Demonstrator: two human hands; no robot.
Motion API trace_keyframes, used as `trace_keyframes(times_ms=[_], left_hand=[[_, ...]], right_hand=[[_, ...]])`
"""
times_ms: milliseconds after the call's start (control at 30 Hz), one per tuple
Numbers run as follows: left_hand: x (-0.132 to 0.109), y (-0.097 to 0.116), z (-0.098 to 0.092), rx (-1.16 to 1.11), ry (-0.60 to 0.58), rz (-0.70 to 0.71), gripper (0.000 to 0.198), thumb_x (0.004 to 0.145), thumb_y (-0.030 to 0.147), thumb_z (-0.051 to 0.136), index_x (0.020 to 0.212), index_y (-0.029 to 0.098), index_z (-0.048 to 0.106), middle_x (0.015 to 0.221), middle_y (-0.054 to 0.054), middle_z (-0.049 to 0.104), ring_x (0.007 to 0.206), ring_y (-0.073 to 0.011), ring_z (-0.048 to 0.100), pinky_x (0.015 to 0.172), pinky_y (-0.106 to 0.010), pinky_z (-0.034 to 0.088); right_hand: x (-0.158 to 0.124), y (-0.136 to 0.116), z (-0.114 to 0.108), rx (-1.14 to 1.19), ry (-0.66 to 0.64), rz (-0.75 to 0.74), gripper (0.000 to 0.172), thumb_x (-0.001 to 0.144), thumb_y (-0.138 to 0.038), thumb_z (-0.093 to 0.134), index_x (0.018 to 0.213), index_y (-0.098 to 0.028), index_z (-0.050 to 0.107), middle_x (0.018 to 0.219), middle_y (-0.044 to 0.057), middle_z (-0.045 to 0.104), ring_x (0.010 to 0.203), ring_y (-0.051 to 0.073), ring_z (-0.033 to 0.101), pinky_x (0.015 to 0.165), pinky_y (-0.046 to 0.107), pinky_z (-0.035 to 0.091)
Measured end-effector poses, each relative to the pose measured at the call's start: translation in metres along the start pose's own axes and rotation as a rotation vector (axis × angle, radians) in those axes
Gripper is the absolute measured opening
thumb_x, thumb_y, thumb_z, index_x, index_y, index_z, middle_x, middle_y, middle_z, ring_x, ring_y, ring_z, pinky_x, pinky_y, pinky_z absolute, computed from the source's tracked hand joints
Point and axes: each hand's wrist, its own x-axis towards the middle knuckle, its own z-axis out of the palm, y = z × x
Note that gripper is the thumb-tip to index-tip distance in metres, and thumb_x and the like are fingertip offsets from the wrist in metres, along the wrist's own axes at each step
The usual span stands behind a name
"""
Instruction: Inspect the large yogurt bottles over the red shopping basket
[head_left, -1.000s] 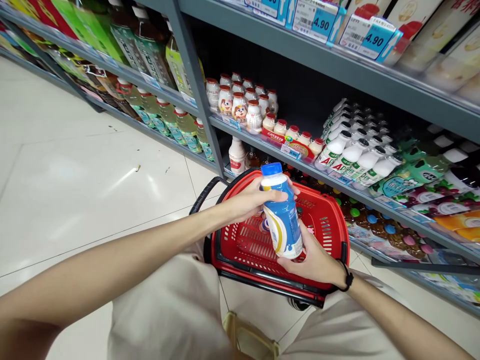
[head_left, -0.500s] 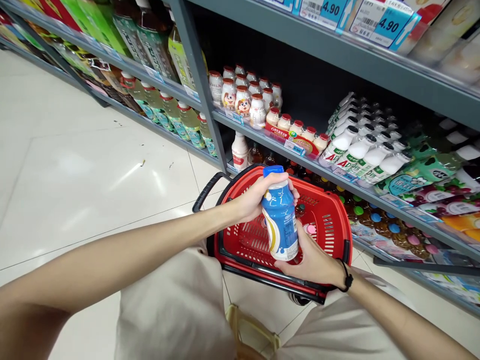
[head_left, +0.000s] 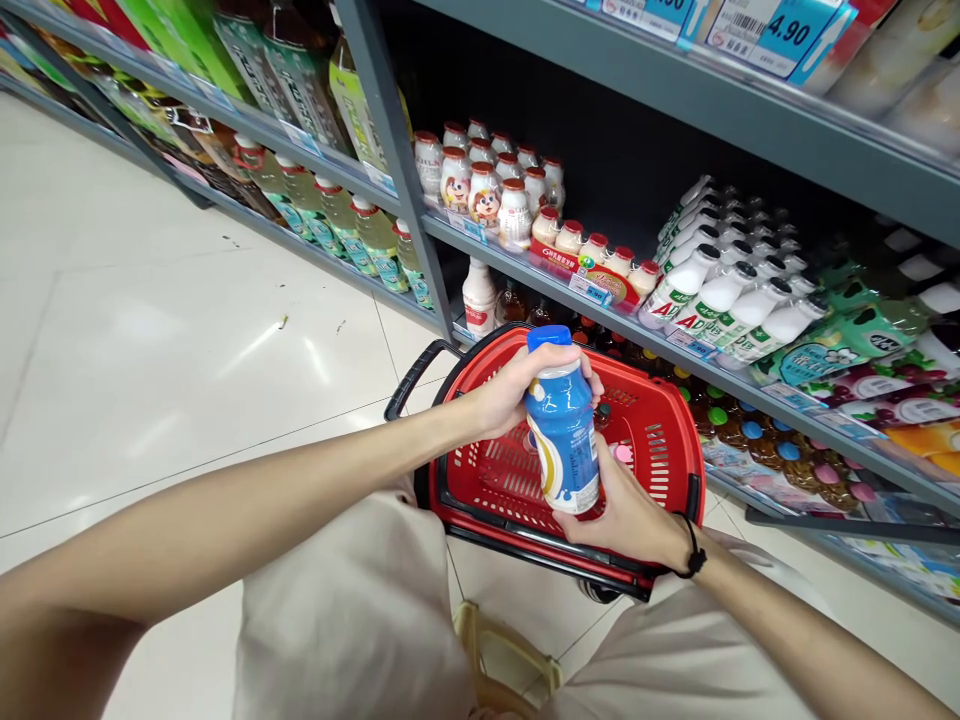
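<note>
A blue and white drink bottle [head_left: 564, 440] with a blue cap is held above the red shopping basket [head_left: 480, 495], its top leaning slightly to the left. My left hand [head_left: 517, 388] is closed round the bottle's neck, just under the cap, with the thumb side across the front. Lower down, my right hand [head_left: 626, 510] grips the bottle from the right side and near its base; part of that hand is behind the bottle. Inside the basket a pink-capped item [head_left: 622, 455] shows beside my right hand. Other contents are mostly hidden by the bottle and hands.
Ahead stands a grey shelf [head_left: 645, 320] holding small red-capped bottles [head_left: 484, 190] and white bottles with black caps [head_left: 694, 275]. More drinks line the shelf at left [head_left: 337, 220]. The basket's black handle [head_left: 420, 375] juts left over the tiled floor [head_left: 187, 380].
Very little differs. The bottle and both hands sit almost where they were, with the bottle tipped a touch more upright and slightly higher. The view has shifted slightly.
</note>
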Motion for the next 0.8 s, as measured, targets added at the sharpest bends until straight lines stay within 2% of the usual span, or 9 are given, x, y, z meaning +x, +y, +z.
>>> trace_keyframes(times_ms=[433, 800], left_hand=[[-0.0010, -0.0013, -0.0045, 0.035, -0.069, 0.010, 0.033, 0.082, 0.047, 0.073, 0.085, 0.015, 0.070, 0.087, -0.009, 0.076, 0.078, -0.0219, 0.072, 0.074, -0.036, 0.061], [-0.0014, -0.0023, -0.0069, 0.060, -0.074, -0.018, 0.033, 0.083, 0.049, 0.070, 0.087, 0.016, 0.070, 0.090, -0.009, 0.077, 0.079, -0.0225, 0.073, 0.076, -0.036, 0.061]], right_hand=[[0.0005, -0.0021, 0.0004, -0.018, -0.005, 0.009, 0.072, 0.081, -0.027, 0.079, 0.140, -0.021, 0.038, 0.120, 0.010, 0.066, 0.101, 0.023, 0.067, 0.089, 0.035, 0.055], [-0.0002, -0.0021, 0.0005, -0.032, 0.004, -0.011, 0.070, 0.082, -0.028, 0.077, 0.139, -0.022, 0.038, 0.119, 0.010, 0.066, 0.101, 0.023, 0.067, 0.089, 0.036, 0.055]])
